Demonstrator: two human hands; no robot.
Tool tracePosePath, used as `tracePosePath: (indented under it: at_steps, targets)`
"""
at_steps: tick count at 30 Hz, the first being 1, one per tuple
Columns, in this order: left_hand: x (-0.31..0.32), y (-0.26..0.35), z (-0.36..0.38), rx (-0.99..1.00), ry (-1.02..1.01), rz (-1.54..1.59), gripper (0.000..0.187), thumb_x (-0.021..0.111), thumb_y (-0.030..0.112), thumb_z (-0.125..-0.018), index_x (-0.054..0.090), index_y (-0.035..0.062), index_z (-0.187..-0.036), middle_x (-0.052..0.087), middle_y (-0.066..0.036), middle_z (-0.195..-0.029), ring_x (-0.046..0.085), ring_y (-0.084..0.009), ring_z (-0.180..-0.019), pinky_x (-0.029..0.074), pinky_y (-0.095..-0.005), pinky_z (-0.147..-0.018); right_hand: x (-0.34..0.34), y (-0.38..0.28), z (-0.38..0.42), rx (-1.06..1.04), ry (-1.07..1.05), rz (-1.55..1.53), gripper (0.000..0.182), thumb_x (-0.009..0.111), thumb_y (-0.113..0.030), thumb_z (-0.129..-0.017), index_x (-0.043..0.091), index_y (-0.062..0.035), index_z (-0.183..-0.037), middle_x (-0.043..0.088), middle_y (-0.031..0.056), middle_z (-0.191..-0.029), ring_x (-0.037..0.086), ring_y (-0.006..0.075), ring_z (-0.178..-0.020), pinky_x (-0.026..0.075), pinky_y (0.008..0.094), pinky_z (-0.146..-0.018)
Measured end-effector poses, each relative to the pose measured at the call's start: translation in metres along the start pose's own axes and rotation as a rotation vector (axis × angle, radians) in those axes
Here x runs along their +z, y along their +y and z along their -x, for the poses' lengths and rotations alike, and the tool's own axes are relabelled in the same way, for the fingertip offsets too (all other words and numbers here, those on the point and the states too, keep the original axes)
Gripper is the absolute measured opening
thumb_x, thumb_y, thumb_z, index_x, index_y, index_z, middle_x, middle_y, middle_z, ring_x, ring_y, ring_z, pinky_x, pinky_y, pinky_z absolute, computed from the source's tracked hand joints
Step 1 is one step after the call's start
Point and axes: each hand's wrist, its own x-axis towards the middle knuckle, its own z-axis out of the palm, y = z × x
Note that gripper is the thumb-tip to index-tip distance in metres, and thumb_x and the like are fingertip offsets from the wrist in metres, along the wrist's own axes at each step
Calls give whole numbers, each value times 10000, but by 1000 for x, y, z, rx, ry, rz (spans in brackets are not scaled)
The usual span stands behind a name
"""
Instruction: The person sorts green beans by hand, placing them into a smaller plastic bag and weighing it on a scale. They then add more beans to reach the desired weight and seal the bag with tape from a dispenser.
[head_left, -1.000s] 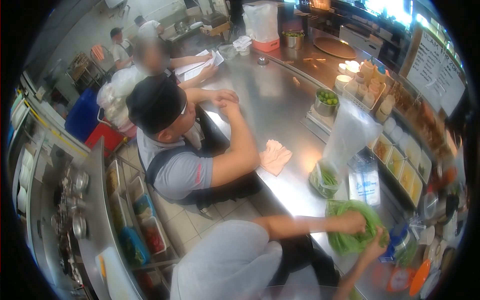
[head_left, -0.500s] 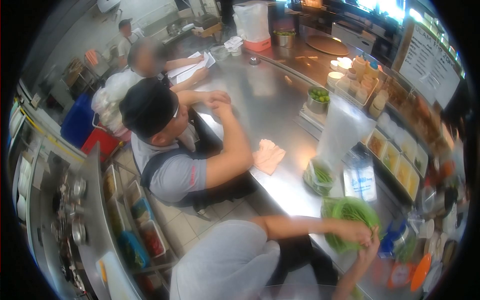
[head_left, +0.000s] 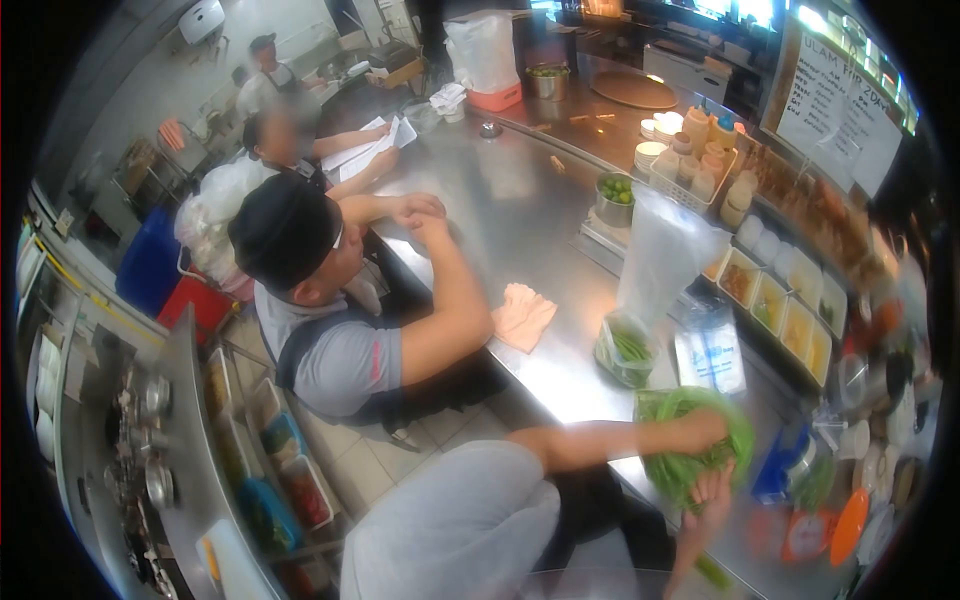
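A bright green plastic basket (head_left: pixel 742 425) holding long green beans (head_left: pixel 690 462) stands at the near edge of the steel counter. My left hand (head_left: pixel 703 432) reaches over it into the beans; its fingers are blurred and partly hidden. At the basket's lower rim, my right hand (head_left: pixel 712 492) has its fingers curled around some green beans. More green pieces (head_left: pixel 713 570) lie beside my right wrist. Just beyond the basket is a clear plastic bag of cut green beans (head_left: pixel 627 348), with a white-and-blue printed packet (head_left: pixel 710 358) next to it.
A co-worker in a black cap (head_left: pixel 285 232) leans on the counter (head_left: pixel 480 220) with clasped hands, near a peach cloth (head_left: pixel 523 317). Another person holds papers (head_left: pixel 370 150). Food trays (head_left: pixel 770 303), sauce bottles (head_left: pixel 700 150) and a pot of green fruits (head_left: pixel 614 200) line the far side.
My hands, together at the basket's right edge before, have separated. The left has moved up and left over the beans; the right sits lower, at the rim. The view has shifted slightly.
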Motion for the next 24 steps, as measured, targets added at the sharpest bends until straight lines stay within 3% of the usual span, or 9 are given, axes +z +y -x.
tracePosePath:
  at_steps: [2,5,8,10,13,16,20,23,24]
  targets:
    - [23,-5,2,-1,7,-153,135,604,115,-669,662,62,-780,624,-91,-806,582,-249,-823,436,-377,-703,4,-2,2,-4,18,18,182,483,-205,-930,511,-54,-1029,396,-37,-624,325,40,-487,251,186,-403]
    - [30,-1,-1,-38,-109,-293,129,608,133,-667,666,81,-770,622,-86,-841,550,-266,-888,415,-383,-739,2,-15,-6,-139,198,398,176,518,-193,-913,530,-55,-1021,391,-51,-628,301,23,-483,227,182,-394]
    - [6,10,9,4,-106,-271,151,591,136,-679,657,72,-799,619,-74,-827,549,-275,-885,415,-380,-730,-11,-29,-16,-145,210,615,208,560,-159,-883,561,-29,-1046,528,-11,-729,452,39,-573,360,177,-474]
    - [-2,13,13,3,226,-124,175,572,126,-695,646,38,-827,616,-109,-794,572,-292,-828,428,-400,-708,-16,-22,-26,-449,274,897,266,583,-117,-858,567,7,-1092,618,76,-940,576,109,-792,463,229,-674]
    - [-27,26,13,-108,220,225,168,552,91,-726,602,-3,-857,599,-161,-755,587,-323,-742,442,-424,-658,-5,-21,-28,-323,205,1025,326,597,-82,-840,545,38,-1138,601,127,-1086,571,164,-965,445,286,-828]
    - [-42,37,15,-78,409,474,156,540,76,-769,541,-24,-889,581,-198,-742,583,-352,-679,451,-420,-612,8,-7,-35,-333,200,889,295,608,-72,-828,567,44,-1095,610,114,-1056,577,157,-928,449,272,-790]
    - [-48,29,18,-112,388,600,142,551,83,-805,504,-18,-892,594,-179,-751,596,-316,-684,458,-392,-613,9,-7,-42,-377,211,1015,254,615,-64,-818,591,45,-1046,613,120,-1039,573,146,-908,448,273,-771]
    - [-64,23,25,-135,336,775,149,566,103,-822,507,-22,-877,613,-139,-759,610,-217,-660,478,-339,-602,13,-9,-41,-351,143,1136,200,607,-58,-820,608,41,-994,624,102,-970,571,140,-863,442,266,-746]
    - [-67,18,26,-138,289,805,139,566,104,-829,511,-20,-861,615,-119,-752,603,-169,-648,479,-309,-580,12,-7,-43,-486,90,1156,181,600,-53,-822,610,40,-977,623,89,-932,570,139,-834,439,263,-738]
